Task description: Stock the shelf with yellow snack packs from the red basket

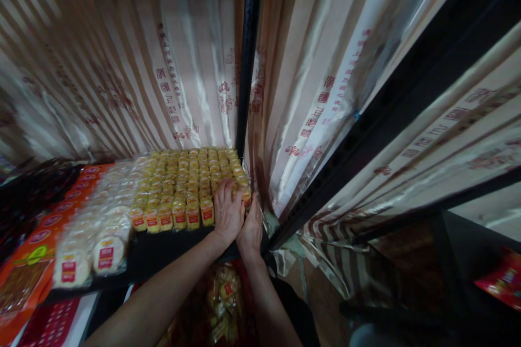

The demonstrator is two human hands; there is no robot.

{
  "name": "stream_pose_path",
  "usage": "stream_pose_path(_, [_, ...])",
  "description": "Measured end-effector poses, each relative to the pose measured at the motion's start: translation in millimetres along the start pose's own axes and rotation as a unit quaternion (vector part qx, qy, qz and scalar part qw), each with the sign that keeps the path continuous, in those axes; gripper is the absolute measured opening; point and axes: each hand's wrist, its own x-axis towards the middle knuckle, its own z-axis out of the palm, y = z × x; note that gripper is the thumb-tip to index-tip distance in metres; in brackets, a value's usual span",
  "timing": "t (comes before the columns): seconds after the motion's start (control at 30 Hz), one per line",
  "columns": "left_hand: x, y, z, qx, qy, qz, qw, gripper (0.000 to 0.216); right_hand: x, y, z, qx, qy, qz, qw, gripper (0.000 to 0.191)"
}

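Packets of small yellow cakes (181, 195) stand in rows left of the black post (248, 54). I see the left hand (228, 211) over those nearest it, the right hand (250, 229) alongside; whether fingers grip, I can't tell. Probably light, slick, crushable: I'd cup each packet's sides gently.

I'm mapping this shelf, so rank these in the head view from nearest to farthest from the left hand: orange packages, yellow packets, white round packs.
From the left hand:
1. Yellow packets: nearest, the hand lying over their right end.
2. White round packs: left of the yellow rows.
3. Orange packages: farthest, left of the white ones.
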Motion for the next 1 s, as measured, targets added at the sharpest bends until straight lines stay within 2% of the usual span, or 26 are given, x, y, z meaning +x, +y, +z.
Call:
stream_pose_path(0.17, [1,1,-1,0.003,-0.006,0.028,1.0,0.026,-1,-1,-3,0.017,0.0,-0.004,1.0,0.045])
stream_pose_path(0.4, [-1,-2,0,0.026,-0.012,0.02,0.999,0.029,-2,8,3,0.008,-0.031,-0.013,0.999,0.046])
stream_pose_path(0.6, [-8,-4,-6,0.033,-0.028,0.078,0.996,0.027,-6,15,9,-0.015,-0.029,-0.02,0.999,0.045])
stream_pose_path(0.8, [-5,-3,-5,0.05,-0.023,0.051,0.997,0.025,-4,12,6,-0.011,-0.013,-0.036,0.999,0.045])
stream_pose_path(1.0, [-10,-5,-3,0.045,-0.035,0.068,0.996,0.028,-5,8,2,-0.014,-0.026,-0.045,0.999,0.048])
